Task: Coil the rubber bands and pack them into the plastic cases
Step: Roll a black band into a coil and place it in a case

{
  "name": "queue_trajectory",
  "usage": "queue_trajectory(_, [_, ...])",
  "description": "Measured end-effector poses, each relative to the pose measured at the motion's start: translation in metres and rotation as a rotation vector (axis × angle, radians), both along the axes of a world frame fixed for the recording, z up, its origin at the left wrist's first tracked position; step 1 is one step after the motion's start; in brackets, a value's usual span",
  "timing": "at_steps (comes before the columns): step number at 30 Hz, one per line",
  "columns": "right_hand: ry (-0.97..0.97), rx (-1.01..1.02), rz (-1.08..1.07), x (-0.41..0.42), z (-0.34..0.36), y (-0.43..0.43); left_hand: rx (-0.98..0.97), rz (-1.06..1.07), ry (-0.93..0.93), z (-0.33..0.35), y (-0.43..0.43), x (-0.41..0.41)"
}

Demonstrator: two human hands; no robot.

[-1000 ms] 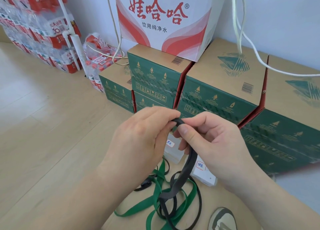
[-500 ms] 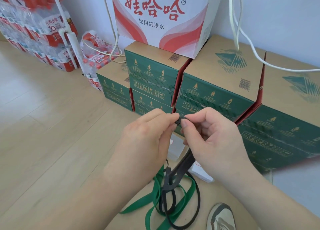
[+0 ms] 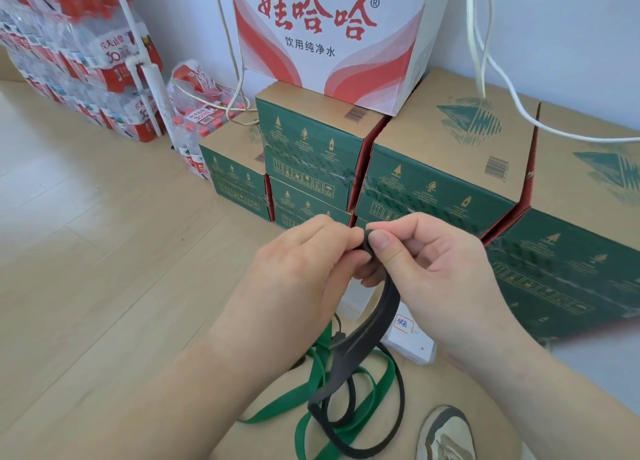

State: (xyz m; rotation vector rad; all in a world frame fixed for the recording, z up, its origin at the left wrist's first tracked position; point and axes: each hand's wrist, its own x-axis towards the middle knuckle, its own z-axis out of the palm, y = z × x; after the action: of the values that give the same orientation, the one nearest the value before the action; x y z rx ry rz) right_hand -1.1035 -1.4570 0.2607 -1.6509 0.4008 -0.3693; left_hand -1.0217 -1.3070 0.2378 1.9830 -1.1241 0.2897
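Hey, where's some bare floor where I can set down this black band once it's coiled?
The wood floor left of your left hand is bare, bordered by the bottled-water packs and green cartons. Under the hanging black band it is crowded: green bands, a labelled plastic case, a shoe.

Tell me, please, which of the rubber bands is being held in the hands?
The black band: the left hand and right hand pinch its rolled top end, the rest hanging. The green band lies loose below, untouched.
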Motion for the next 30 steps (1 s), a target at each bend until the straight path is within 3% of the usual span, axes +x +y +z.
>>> queue_trajectory(6, [0.054, -0.024, 0.075, -0.001, 0.001, -0.004, 0.041, -0.019, -0.117, 0.0, 0.001, 0.006])
queue_trajectory(9, [0.046, 0.092, 0.06, 0.0, -0.001, 0.0, 0.031, -0.004, -0.158, 0.0, -0.001, 0.003])
queue_trajectory(18, [0.077, 0.134, 0.004, -0.004, 0.005, -0.001, 0.014, -0.008, -0.087, -0.004, -0.004, 0.0])
queue_trajectory(30, [0.078, 0.176, 0.114, -0.006, 0.009, 0.007, -0.008, 0.035, -0.096, -0.005, 0.0, 0.003])
